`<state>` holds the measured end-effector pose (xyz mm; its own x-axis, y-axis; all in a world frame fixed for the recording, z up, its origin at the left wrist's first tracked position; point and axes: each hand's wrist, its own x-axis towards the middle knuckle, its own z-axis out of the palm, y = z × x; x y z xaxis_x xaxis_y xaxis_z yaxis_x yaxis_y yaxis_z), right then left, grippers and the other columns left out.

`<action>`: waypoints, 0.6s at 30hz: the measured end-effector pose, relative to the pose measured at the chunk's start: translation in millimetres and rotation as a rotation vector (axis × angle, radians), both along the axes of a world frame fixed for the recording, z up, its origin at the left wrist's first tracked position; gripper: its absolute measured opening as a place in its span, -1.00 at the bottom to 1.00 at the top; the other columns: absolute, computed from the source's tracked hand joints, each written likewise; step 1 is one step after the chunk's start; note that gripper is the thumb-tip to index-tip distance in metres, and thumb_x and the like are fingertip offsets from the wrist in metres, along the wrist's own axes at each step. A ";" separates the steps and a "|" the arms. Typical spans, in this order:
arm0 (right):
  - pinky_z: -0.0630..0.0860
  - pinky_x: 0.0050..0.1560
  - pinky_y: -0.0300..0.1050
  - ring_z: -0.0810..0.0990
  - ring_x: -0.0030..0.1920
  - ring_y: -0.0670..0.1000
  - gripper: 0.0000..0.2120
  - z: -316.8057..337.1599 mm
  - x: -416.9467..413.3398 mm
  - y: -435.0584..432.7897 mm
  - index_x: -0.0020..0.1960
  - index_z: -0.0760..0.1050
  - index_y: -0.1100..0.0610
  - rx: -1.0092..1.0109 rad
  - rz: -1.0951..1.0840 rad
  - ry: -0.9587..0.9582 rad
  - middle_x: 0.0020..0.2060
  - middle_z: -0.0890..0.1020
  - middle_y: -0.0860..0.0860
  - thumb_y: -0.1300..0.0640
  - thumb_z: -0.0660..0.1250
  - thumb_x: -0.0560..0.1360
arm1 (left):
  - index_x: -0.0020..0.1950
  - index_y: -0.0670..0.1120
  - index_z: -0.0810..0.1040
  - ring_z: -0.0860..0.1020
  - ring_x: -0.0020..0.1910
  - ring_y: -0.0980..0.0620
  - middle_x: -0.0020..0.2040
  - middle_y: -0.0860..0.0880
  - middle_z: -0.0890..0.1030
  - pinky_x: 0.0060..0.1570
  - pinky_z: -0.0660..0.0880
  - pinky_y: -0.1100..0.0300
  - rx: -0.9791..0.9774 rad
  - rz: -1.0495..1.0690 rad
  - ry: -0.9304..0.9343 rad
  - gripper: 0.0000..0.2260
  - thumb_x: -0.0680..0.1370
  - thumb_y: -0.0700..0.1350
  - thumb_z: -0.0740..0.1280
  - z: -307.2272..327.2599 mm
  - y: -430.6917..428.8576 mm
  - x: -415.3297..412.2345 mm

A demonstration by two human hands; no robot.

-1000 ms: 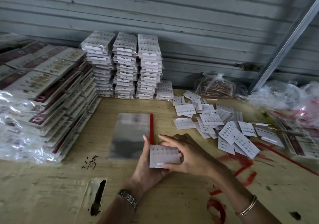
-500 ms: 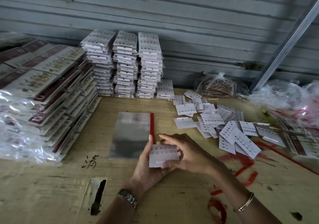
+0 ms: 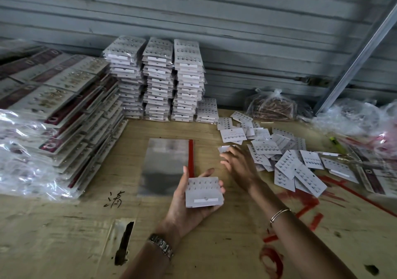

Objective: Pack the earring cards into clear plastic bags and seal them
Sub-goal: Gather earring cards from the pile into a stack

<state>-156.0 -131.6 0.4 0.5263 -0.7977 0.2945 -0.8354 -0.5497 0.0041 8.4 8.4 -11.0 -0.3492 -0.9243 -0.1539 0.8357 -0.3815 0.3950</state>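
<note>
My left hand [image 3: 189, 205] holds a small stack of white earring cards [image 3: 204, 191] in its palm, thumb up along the stack's left edge, fingers curled under it. My right hand [image 3: 238, 164] reaches out to the right with fingers spread and slightly blurred, hovering over a loose card [image 3: 223, 148] at the edge of the scattered pile of earring cards [image 3: 287, 162]; it grips nothing. A stack of clear plastic bags with a red seal strip [image 3: 166, 164] lies flat on the table just beyond my left hand.
Three tall stacks of bagged cards [image 3: 159, 78] stand at the back by the grey wall, a short stack [image 3: 207, 111] beside them. Larger bagged cards [image 3: 55, 106] are piled on the left. Plastic bags of goods [image 3: 272, 106] and loose wrap [image 3: 361, 119] crowd the right.
My right hand has let go of the card stack and moved right toward the scattered cards. My left hand keeps the stack, now lying flatter in the palm.
</note>
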 end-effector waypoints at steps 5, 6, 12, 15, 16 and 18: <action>0.52 0.01 -0.05 0.54 0.03 0.05 -0.84 4.8 2.0 -5.1 0.04 0.64 0.18 -0.090 0.043 0.059 0.00 0.63 0.05 0.12 0.42 0.51 | 0.17 -0.23 0.60 0.57 0.07 -0.24 0.15 -0.33 0.54 0.12 0.51 -0.14 0.007 0.015 0.038 -0.37 0.46 0.32 0.42 -4.5 -1.3 -0.3; 0.51 -0.08 -0.08 0.55 -0.05 0.03 -0.90 7.2 2.1 -3.5 -0.05 0.65 0.17 -0.131 0.042 0.064 -0.08 0.64 0.04 0.15 0.47 0.47 | 0.16 -0.23 0.61 0.58 0.07 -0.24 0.15 -0.33 0.55 0.12 0.52 -0.14 0.013 0.018 0.039 -0.38 0.45 0.32 0.42 -5.2 -1.0 -0.3; 0.55 0.05 -0.02 0.58 0.06 0.06 -0.79 17.2 -1.2 -4.0 0.14 0.60 0.18 -0.174 0.038 0.188 0.06 0.64 0.10 0.25 0.39 0.51 | 0.12 -0.22 0.65 0.59 0.05 -0.22 0.14 -0.31 0.56 0.12 0.54 -0.13 0.035 0.048 0.025 -0.39 0.41 0.32 0.42 -1.6 0.4 -0.6; 0.56 -0.35 -0.18 0.62 -0.31 0.01 -0.86 33.4 -2.2 9.7 -0.11 0.65 0.20 -0.361 0.049 -0.142 -0.27 0.67 0.08 0.31 0.53 0.35 | 0.10 -0.20 0.65 0.58 0.05 -0.20 0.13 -0.29 0.56 0.15 0.49 -0.11 0.023 0.064 -0.004 -0.40 0.42 0.32 0.40 0.1 0.3 -1.1; 0.54 -0.44 -0.20 0.59 -0.39 0.00 -0.89 36.3 -3.3 16.3 -0.17 0.63 0.21 -0.429 0.047 -0.281 -0.34 0.65 0.07 0.32 0.53 0.34 | 0.10 -0.20 0.64 0.57 0.06 -0.20 0.13 -0.29 0.56 0.16 0.48 -0.10 0.014 0.070 -0.013 -0.41 0.44 0.33 0.39 0.3 0.2 -1.2; 0.55 -0.47 -0.22 0.59 -0.41 -0.02 -0.92 42.0 -4.3 32.6 -0.16 0.60 0.27 -0.425 0.050 -0.528 -0.33 0.65 0.07 0.33 0.49 0.38 | 0.10 -0.17 0.59 0.56 0.07 -0.19 0.13 -0.27 0.54 0.16 0.47 -0.08 0.007 0.102 -0.024 -0.43 0.47 0.33 0.35 -0.2 -0.9 -0.9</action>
